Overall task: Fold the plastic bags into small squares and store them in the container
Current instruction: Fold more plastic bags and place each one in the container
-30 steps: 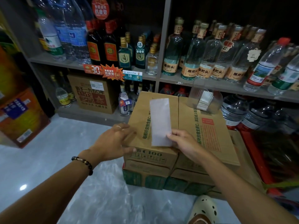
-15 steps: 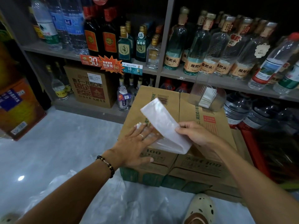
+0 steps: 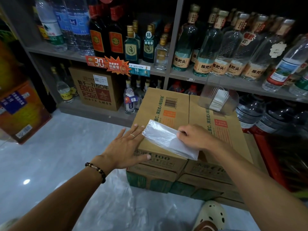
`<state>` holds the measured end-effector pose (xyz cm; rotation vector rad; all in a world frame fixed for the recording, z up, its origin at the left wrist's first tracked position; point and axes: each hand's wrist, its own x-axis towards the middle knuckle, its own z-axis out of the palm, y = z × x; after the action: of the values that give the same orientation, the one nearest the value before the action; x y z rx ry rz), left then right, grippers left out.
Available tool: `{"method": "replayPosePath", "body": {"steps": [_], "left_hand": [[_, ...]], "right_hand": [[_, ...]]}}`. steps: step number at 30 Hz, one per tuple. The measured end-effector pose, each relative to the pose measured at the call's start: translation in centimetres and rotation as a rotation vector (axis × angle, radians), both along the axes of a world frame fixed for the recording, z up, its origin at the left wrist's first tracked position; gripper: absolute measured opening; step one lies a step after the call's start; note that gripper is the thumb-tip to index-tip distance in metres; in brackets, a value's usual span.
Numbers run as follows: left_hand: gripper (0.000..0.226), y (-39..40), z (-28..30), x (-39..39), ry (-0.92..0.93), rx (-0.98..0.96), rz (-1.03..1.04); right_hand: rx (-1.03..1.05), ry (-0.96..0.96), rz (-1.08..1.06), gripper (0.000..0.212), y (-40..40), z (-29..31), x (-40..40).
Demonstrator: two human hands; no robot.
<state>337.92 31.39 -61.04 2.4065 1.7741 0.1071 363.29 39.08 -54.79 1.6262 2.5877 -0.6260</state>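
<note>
- The left hand (image 3: 128, 148) lies flat with fingers straight and spread on the near left corner of the cardboard box (image 3: 168, 104), just left of centre in the frame; its fingertips reach the left end of the bag.
- A thin ring sits on one finger of that hand, and a dark beaded bracelet (image 3: 96, 170) circles the wrist.
- The plastic bag (image 3: 165, 140), folded into a long whitish strip, lies slantwise across the box top, from upper left to lower right, its lower end hanging just over the near edge.
- The right hand (image 3: 195, 137) rests on the strip's middle with fingers curled down onto it, pressing it against the box; whether it pinches the plastic I cannot tell.
- The clear container (image 3: 218, 99) stands on the far right part of the box tops, right of centre and above, with folded white squares inside.
- More boxes are stacked beneath, on a pale glossy floor (image 3: 50, 155).
- Shelves (image 3: 166, 72) of bottles fill the upper frame.
- A cream perforated shoe (image 3: 211, 215) shows at the bottom edge.
</note>
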Motion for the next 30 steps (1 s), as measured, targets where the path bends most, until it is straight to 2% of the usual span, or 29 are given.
{"method": "replayPosePath", "body": {"steps": [2,5,7,9,11,14,16,19,25,28,30], "left_hand": [[0.096,0.0,0.3,0.0,-0.009,-0.024,0.019],[0.115,-0.1,0.7,0.2,-0.115,-0.018,0.19],[0.114,0.0,1.1,0.8,-0.141,0.047,0.204],[0.103,0.2,1.5,2.1,-0.049,0.118,0.05],[0.096,0.7,1.7,3.5,0.063,0.104,-0.068],[0.096,1.2,1.3,4.4,0.166,0.006,-0.061],[0.097,1.2,1.0,4.4,0.183,-0.007,-0.052],[0.094,1.0,0.8,4.1,0.183,-0.006,-0.046],[0.101,0.9,0.8,3.9,0.198,-0.012,-0.042],[0.102,1.0,1.7,5.2,0.222,0.054,-0.016],[0.095,1.0,2.5,7.2,0.149,0.078,-0.067]], "right_hand": [[0.016,0.001,0.014,0.029,0.1,0.0,-0.1],[0.032,-0.017,0.034,0.028,0.1,-0.3,-0.3],[0.051,-0.039,0.045,0.026,0.0,-0.3,-0.3],[0.071,-0.06,0.054,0.023,-0.2,-0.2,-0.4],[0.097,-0.081,0.058,0.022,-0.3,-0.3,-0.5],[0.121,-0.089,0.042,0.019,-0.6,-0.4,-0.4],[0.222,-0.036,0.014,0.018,-0.9,-0.3,-0.1],[0.349,0.026,0.015,0.033,-2.3,-0.1,0.6],[0.07,-0.263,0.074,0.095,-6.7,-2.9,3.3],[0.096,-0.304,0.06,0.097,-6.7,-4.1,4.1],[0.122,-0.305,0.06,0.094,-6.7,-4.4,3.9]]}}
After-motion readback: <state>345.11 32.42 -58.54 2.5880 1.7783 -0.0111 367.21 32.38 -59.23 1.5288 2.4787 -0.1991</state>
